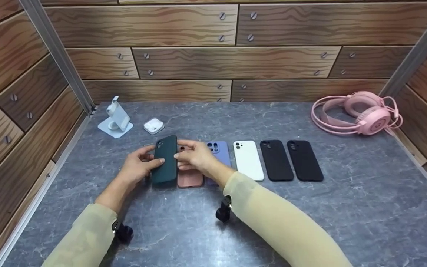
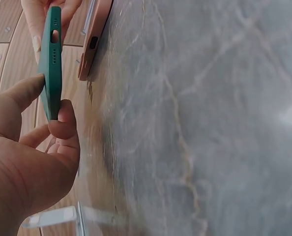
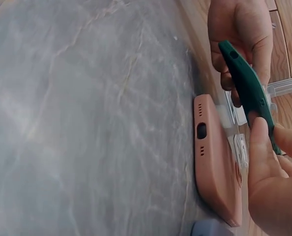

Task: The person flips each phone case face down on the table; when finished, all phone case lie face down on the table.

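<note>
A dark green phone case [image 1: 165, 161] is held up off the table between both hands, its camera cutout at the top left. My left hand [image 1: 137, 163] pinches its left edge, thumb on the back and fingers beneath. On the opposite edge my right hand [image 1: 197, 157] pinches it the same way. The left wrist view shows the green case [image 2: 52, 64] end-on, with its port opening. Just right of it, partly behind my right hand, lies a pink phone case [image 1: 190, 180]. A purple phone case [image 1: 221, 150] is partly covered by my right wrist.
Farther right lie a white phone case [image 1: 248, 161] and two black phone cases [image 1: 277, 161], [image 1: 305, 161] in a row. Pink headphones [image 1: 373, 118] sit at the back right. A white stand [image 1: 119, 118] and a small white earbud case [image 1: 154, 126] are at the back left.
</note>
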A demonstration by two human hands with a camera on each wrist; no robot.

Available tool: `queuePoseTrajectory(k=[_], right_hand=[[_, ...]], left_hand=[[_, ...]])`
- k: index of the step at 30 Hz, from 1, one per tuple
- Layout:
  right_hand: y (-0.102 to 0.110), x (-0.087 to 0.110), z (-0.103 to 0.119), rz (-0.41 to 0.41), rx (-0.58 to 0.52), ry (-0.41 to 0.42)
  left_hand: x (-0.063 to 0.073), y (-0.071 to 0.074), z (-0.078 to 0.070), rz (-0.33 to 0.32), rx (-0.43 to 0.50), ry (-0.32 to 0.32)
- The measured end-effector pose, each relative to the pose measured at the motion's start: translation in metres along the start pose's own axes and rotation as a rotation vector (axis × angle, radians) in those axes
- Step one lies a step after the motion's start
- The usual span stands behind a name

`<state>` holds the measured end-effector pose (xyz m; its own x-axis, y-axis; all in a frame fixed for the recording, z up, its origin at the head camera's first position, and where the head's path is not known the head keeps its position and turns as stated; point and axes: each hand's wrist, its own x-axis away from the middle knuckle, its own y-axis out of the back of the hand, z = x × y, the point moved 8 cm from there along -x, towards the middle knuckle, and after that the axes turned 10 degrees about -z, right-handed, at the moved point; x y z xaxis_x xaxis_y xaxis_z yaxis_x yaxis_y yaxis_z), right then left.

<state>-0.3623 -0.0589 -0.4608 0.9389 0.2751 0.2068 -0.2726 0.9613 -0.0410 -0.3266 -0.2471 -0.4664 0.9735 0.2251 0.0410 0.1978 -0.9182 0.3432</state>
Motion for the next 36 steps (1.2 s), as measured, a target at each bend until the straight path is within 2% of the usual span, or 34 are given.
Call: queuePoseTrajectory(k=[6,11,17,21,31,36], right_hand=[[-0.003,0.001,0.004,0.070,0.130,0.077],[-0.002,0.001,0.007,0.067,0.153,0.113],[0.000,-0.002,0.007,0.026,0.133,0.123],[-0.005,-0.002,0.004,0.040,0.143,0.121],[-0.008,-0.001,-0.001,0.076,0.249,0.127],[-0.005,-0.003,-0.003,0.067,0.313,0.142]], left_hand=[[-0.001,0.003,0.002,-0.007,-0.012,0.014],[-0.001,0.003,0.002,-0.003,-0.004,0.028],[-0.001,0.005,0.001,-0.012,0.003,0.027],[-0.001,0.010,0.002,-0.025,-0.007,0.025],[-0.002,0.011,0.005,-0.017,-0.027,-0.012],[-0.003,0.008,0.007,-0.004,-0.042,-0.004]])
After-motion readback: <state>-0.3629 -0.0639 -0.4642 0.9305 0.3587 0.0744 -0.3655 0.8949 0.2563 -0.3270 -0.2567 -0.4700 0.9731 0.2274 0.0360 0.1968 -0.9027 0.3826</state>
